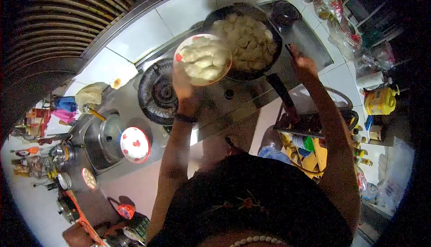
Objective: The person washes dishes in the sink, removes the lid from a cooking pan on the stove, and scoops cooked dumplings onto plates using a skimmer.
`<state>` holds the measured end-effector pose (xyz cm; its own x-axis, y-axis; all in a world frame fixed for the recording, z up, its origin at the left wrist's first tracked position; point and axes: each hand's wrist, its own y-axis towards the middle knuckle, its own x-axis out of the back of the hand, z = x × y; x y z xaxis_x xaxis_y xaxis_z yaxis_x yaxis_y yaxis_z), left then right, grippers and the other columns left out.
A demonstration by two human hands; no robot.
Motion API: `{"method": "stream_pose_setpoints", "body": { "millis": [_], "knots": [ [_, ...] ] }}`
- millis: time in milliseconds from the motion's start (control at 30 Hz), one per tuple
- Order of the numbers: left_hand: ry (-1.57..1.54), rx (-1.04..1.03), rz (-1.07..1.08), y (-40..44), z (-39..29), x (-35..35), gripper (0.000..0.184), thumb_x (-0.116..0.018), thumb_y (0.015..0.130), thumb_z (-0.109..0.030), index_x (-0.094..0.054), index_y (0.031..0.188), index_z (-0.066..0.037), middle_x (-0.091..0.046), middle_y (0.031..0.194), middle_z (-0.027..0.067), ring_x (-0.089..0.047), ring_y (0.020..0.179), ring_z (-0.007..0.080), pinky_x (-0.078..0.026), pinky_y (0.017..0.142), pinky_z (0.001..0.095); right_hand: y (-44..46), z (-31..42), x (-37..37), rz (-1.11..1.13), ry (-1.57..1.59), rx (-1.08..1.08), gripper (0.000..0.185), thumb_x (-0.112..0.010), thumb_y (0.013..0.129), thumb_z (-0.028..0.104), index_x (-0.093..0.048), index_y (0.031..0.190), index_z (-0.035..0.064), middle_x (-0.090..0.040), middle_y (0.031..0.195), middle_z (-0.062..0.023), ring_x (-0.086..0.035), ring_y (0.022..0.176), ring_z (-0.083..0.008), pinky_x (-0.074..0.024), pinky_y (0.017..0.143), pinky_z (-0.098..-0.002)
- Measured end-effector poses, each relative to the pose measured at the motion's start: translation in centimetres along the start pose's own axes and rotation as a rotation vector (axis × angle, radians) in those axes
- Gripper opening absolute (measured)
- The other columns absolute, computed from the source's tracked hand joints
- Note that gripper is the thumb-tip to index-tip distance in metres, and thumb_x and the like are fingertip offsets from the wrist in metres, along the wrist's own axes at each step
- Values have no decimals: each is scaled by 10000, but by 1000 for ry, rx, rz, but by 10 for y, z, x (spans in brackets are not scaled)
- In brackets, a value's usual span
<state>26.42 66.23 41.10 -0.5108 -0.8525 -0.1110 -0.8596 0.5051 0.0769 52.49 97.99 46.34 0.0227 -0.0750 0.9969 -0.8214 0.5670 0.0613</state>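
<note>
My left hand (pixel 183 87) grips a white bowl (pixel 179 49) with red marks at its rim. The bowl is heaped with pale dumplings (pixel 204 61). It is held up beside the near left edge of a black wok (pixel 277 49), partly overlapping it in view. More dumplings (pixel 246 40) fill the wok, and haze hangs over them. To the right of the wok, my right hand (pixel 305 66) is closed round a dark, thin handle (pixel 289 49); what it belongs to cannot be made out. The wok's own thick dark handle (pixel 279 90) points toward me, apart from both hands.
A bare gas burner (pixel 160 90) lies left of the wok. Farther left are a metal sink (pixel 107 135) and a white dish with red hearts (pixel 135 144). A small dark pot (pixel 286 11) stands behind right. A yellow container (pixel 380 101) and plastic bags (pixel 343 27) line the right side.
</note>
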Motion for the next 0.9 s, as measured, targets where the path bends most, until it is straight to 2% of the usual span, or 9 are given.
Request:
{"method": "stream_pose_setpoints", "body": {
  "millis": [100, 200, 333, 467, 533, 567, 633, 700, 900],
  "knots": [
    [-362, -51, 60, -18, -36, -16, 536, -395, 901, -353, -335, 1244, 54, -483, 1179, 181, -523, 1032, 271, -445, 870, 369, 4, -14, -37, -138, -178, 74, 502, -441, 862, 145, -285, 1339, 126, -551, 693, -159, -518, 510, -291, -423, 461, -403],
    [45, -253, -6, -34, -50, -20, 522, -502, 852, -240, -327, 1250, 49, -480, 1172, 175, -512, 1042, 261, -431, 877, 361, 8, -1, -41, -164, -72, 121, 461, -450, 877, 170, -333, 1318, 99, -529, 631, -86, -469, 451, -189, -390, 412, -329],
    [503, -455, -90, -42, -45, -19, 603, -624, 763, -146, -328, 1256, 36, -488, 1152, 177, -512, 1038, 272, -424, 870, 364, 26, 2, -33, 22, 1035, 286, 418, -476, 888, 223, -403, 1278, 89, -498, 611, -3, -427, 435, -127, -363, 395, -287],
    [-254, -110, -39, -30, -29, -19, 680, -685, 713, -165, -328, 1259, 24, -502, 1137, 182, -523, 1021, 295, -425, 861, 374, 33, -17, -76, 118, 1093, 278, 397, -495, 884, 242, -443, 1233, 61, -517, 636, 7, -436, 463, -98, -361, 416, -251],
    [-205, -120, -48, -30, -28, -18, 686, -688, 711, -183, -329, 1259, 21, -507, 1136, 180, -525, 1022, 291, -425, 864, 373, 28, -11, -75, 34, 1145, 332, 361, -501, 879, 241, -470, 1181, 45, -524, 638, 2, -432, 462, -82, -347, 410, -231],
    [72, -232, -69, -40, -54, -29, 676, -680, 721, -195, -330, 1258, 20, -508, 1138, 177, -525, 1025, 284, -425, 868, 372, 17, 1, -64, -30, 1199, 346, 336, -505, 877, 244, -491, 1140, 36, -528, 638, -1, -427, 458, -70, -338, 405, -221],
    [214, -296, -59, -44, -67, -34, 663, -669, 734, -212, -331, 1256, 18, -509, 1144, 172, -522, 1034, 272, -426, 874, 372, 3, 20, -31, 41, 1456, 128, 276, -515, 870, 248, -523, 1046, 36, -533, 633, -8, -424, 447, -61, -329, 390, -212],
    [6, -221, -13, -42, -68, -33, 663, -668, 736, -221, -332, 1256, 17, -507, 1150, 169, -518, 1042, 267, -426, 875, 372, -3, 28, 5, 324, 1807, -375, 210, -526, 863, 250, -543, 944, 57, -537, 623, -13, -431, 432, -66, -328, 369, -212],
    [3, -237, -43, -42, -57, -28, 580, -569, 813, -293, -346, 1241, 28, -506, 1148, 174, -524, 1034, 278, -438, 871, 369, -14, 22, 12, 437, 1963, -513, 176, -525, 861, 246, -531, 778, 91, -545, 610, -5, -472, 432, -84, -333, 351, -190]
  ]
}}
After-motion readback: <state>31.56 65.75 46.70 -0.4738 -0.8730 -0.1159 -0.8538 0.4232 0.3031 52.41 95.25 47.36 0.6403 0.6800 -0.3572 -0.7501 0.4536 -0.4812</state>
